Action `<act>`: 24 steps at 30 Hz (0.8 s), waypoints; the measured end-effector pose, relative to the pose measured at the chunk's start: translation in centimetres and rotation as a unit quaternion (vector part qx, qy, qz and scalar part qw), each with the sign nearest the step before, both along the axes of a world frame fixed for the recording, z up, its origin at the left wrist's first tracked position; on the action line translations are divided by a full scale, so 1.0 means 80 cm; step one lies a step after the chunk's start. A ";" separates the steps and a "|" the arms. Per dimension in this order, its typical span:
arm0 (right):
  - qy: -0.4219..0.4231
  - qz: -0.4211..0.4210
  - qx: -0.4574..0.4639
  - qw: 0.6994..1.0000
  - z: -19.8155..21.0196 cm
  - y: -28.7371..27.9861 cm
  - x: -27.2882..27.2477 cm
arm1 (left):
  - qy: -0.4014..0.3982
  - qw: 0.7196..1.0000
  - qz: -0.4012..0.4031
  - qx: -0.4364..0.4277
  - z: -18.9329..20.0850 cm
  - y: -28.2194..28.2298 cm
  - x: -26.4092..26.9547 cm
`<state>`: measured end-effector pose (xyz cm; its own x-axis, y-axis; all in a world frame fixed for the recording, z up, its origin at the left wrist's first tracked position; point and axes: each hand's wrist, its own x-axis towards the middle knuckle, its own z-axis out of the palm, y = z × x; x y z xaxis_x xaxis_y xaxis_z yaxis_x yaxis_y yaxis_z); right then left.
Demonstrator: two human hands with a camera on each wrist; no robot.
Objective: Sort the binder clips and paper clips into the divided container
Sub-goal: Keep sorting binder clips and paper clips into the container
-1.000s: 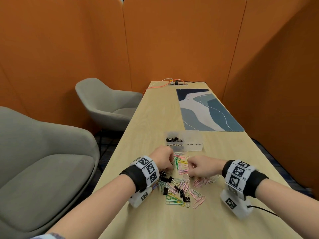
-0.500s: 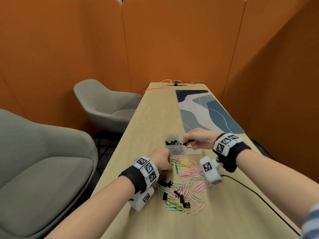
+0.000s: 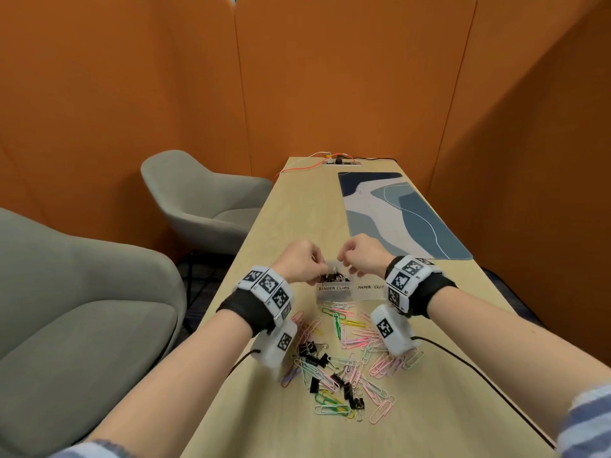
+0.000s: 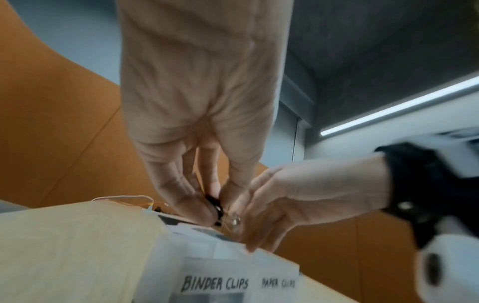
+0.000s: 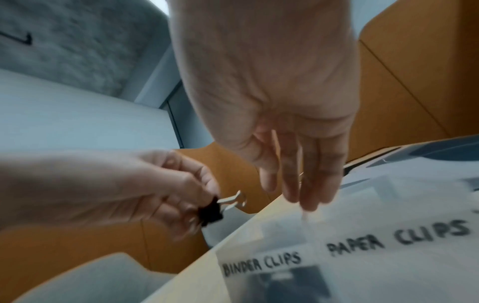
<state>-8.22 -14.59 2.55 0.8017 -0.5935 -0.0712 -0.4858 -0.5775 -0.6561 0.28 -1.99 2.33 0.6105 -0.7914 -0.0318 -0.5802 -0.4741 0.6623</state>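
The clear divided container [image 3: 334, 294] stands mid-table, labelled BINDER CLIPS on the left and PAPER CLIPS on the right. Black binder clips [image 3: 334, 277] lie in its left compartment. My left hand [image 3: 319, 274] hovers over that compartment and pinches a black binder clip [image 5: 210, 213] with silver handles; the clip [image 4: 214, 202] sits between thumb and fingers. My right hand [image 3: 344, 264] hangs just beside it above the container [image 5: 362, 246], fingers [image 5: 318, 184] straight and pointing down, holding nothing I can make out. A mixed pile of coloured paper clips [image 3: 358, 338] and loose binder clips [image 3: 310, 350] lies nearer me.
A blue patterned desk mat [image 3: 396, 219] lies far right. A socket with orange cables [image 3: 340, 162] sits at the table's far end. Grey chairs [image 3: 205, 206] [image 3: 66, 309] stand left. A black cable [image 3: 479, 375] trails from my right wrist. Orange partitions enclose the table.
My right hand left the pile first and reached the container. My left hand has since risen from the pile to the binder-clip compartment, carrying a black binder clip.
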 end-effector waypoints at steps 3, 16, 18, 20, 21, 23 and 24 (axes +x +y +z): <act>0.047 -0.005 -0.091 0.995 -0.006 -0.001 -0.023 | -0.053 0.998 0.018 -0.006 -0.004 -0.021 0.001; 0.046 0.214 -0.158 0.963 -0.018 0.055 -0.081 | -0.142 0.986 -0.080 0.041 -0.010 0.018 -0.021; 0.109 0.289 -0.100 0.946 -0.021 0.076 -0.099 | -0.091 0.969 -0.170 0.155 -0.015 0.043 -0.033; 0.132 0.325 -0.112 0.929 -0.029 0.092 -0.109 | -0.094 0.941 -0.219 0.239 -0.026 0.058 -0.041; 0.128 0.327 -0.143 0.925 -0.036 0.098 -0.110 | -0.109 0.934 -0.224 0.255 -0.033 0.062 -0.043; 0.118 0.314 -0.190 0.923 -0.049 0.107 -0.106 | -0.126 0.934 -0.214 0.256 -0.043 0.065 -0.047; 0.118 0.305 -0.193 0.925 -0.054 0.110 -0.103 | -0.130 0.937 -0.209 0.249 -0.045 0.066 -0.049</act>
